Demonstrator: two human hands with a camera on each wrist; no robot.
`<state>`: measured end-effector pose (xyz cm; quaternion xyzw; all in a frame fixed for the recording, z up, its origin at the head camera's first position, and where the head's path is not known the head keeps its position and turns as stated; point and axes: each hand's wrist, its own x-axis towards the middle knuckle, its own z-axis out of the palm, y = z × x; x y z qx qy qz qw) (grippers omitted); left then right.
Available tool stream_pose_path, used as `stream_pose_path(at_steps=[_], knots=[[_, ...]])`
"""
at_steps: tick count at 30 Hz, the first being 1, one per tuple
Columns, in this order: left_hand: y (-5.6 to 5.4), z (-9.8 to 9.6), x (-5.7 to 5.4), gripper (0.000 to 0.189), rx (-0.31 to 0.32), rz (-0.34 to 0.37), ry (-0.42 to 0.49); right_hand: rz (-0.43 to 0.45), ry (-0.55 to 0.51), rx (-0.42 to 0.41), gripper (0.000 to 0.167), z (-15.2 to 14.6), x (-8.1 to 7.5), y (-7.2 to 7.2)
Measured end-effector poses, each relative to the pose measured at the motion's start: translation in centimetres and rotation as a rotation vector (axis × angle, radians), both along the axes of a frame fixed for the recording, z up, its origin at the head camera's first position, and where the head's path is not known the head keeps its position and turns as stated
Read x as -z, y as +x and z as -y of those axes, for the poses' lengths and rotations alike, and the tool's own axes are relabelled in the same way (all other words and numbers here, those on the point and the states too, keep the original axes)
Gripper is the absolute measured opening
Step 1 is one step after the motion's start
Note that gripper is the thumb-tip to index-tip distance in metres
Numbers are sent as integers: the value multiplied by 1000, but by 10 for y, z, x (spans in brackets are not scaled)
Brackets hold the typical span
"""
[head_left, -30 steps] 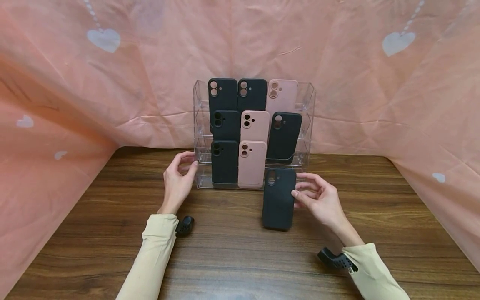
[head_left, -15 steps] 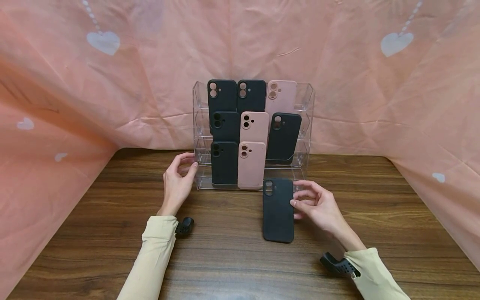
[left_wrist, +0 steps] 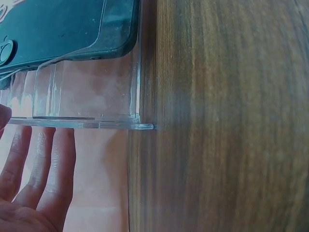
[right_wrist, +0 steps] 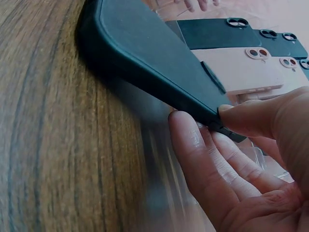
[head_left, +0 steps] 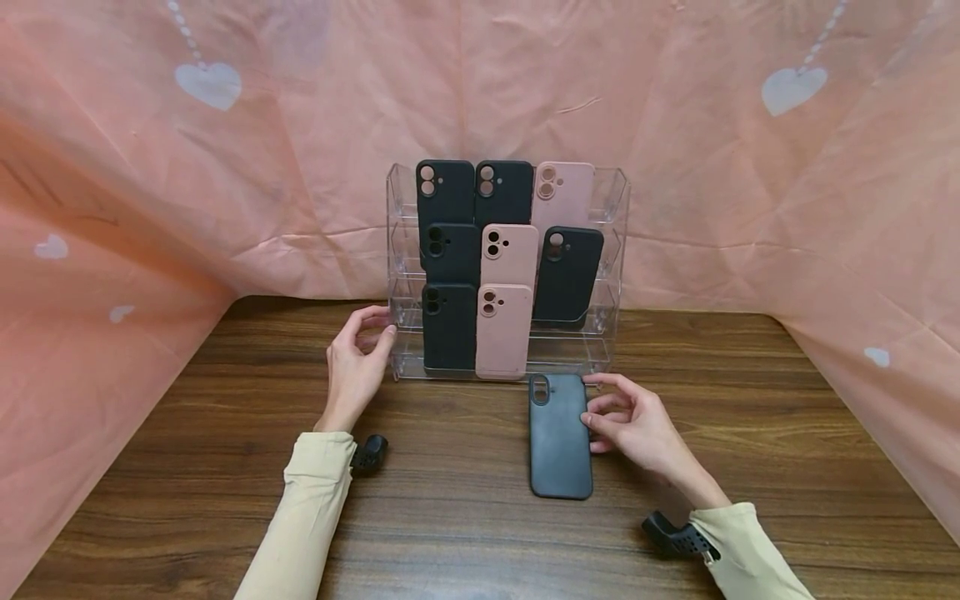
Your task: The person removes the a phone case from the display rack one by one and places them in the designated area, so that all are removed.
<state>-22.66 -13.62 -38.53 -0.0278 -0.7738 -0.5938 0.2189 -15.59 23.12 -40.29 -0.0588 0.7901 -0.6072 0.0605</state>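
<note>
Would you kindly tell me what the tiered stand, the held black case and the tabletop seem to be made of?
The tiered stand looks like clear, glossy plastic, perhaps acrylic: see-through with bright edges. The held case seems matte silicone or plastic, given its soft, diffuse sheen. The tabletop shows brown grain and a slight gloss: wood or laminate.

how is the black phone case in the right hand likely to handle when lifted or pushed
The black phone case probably holds its shape: pinched at one side by the right hand, its long edge looks straight. It is likely light, since it looks like a shell with an open camera cutout. Being flat, it should slide rather than roll.
</note>
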Motion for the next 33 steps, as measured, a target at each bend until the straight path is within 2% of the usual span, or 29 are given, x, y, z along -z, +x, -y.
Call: stream_pose_path(at_steps=[3,7,14,22,25,33], knots=[[6,-2,-6,30,7,-7,-11,2,19,-9,50,0,3,0],[6,-2,-6,31,9,-8,-28,11,48,-29,47,0,6,-1],[10,-3,-10,29,18,15,17,43,87,-44,46,-1,9,-2],[10,-3,-11,28,13,8,8,60,108,-45,45,-1,10,-4],[9,-3,-10,28,13,5,5,47,136,-40,44,1,10,-4],[8,-2,-10,28,17,8,10,-64,314,-21,35,7,8,-5]])
